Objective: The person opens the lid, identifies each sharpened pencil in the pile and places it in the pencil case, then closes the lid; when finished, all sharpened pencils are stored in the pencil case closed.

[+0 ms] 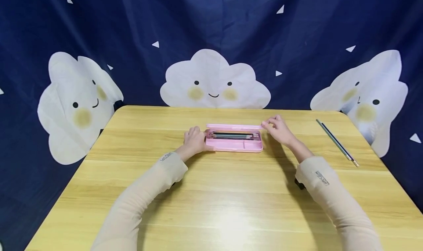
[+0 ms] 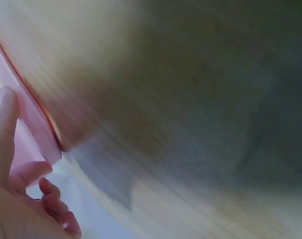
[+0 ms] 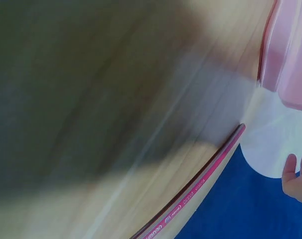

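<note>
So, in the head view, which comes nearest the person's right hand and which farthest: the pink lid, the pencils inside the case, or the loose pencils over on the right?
From the right hand:
1. Pink lid, raised at the back of the case; the fingers touch its right end.
2. Pencils inside the case, just left of the hand.
3. Loose pencils, apart, near the table's right edge.

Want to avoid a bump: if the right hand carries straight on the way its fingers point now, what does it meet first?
The right hand points left at the raised lid of the pink pencil case. Its fingertips already seem to be at the lid's right end, so the lid comes first. Whether they actually touch is unclear.
</note>
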`<action>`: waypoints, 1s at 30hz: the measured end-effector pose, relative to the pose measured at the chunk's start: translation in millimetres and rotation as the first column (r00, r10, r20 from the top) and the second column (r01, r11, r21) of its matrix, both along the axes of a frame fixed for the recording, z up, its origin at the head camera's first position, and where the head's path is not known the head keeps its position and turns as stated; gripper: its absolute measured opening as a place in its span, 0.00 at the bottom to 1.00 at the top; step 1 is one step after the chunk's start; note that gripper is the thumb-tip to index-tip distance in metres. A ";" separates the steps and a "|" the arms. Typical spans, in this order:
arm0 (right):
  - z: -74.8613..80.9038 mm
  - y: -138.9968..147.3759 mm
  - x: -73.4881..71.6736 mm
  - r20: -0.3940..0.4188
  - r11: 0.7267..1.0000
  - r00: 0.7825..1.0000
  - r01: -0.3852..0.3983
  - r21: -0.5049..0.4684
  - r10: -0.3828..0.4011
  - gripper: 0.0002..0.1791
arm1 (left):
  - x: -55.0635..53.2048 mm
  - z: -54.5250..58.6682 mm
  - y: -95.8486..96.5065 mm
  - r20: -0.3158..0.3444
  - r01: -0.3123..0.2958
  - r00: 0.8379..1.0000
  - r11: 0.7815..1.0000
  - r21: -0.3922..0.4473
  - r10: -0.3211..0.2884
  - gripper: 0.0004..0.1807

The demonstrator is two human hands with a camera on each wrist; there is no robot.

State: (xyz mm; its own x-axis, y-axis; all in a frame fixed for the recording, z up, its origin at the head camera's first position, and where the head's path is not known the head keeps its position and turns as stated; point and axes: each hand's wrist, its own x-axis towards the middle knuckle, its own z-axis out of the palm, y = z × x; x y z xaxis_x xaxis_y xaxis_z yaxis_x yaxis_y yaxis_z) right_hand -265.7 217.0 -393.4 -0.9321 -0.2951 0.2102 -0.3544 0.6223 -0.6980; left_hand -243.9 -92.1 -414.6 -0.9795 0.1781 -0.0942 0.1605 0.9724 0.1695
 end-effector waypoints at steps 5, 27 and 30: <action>-1.6 2.1 9.6 0.117 0.990 0.991 -0.080 0.117 0.066 0.21 | 1.5 1.9 -4.6 0.023 0.040 0.999 0.998 0.038 -0.041 0.55; -5.1 1.4 19.4 0.351 0.865 0.929 -0.272 0.422 0.121 0.44 | -4.8 5.5 -22.5 0.152 0.148 0.973 0.973 0.176 -0.176 0.42; -4.5 2.4 24.0 0.358 0.841 0.929 -0.270 0.469 0.099 0.45 | -2.2 4.4 -19.9 0.183 0.143 0.968 0.978 0.155 -0.171 0.42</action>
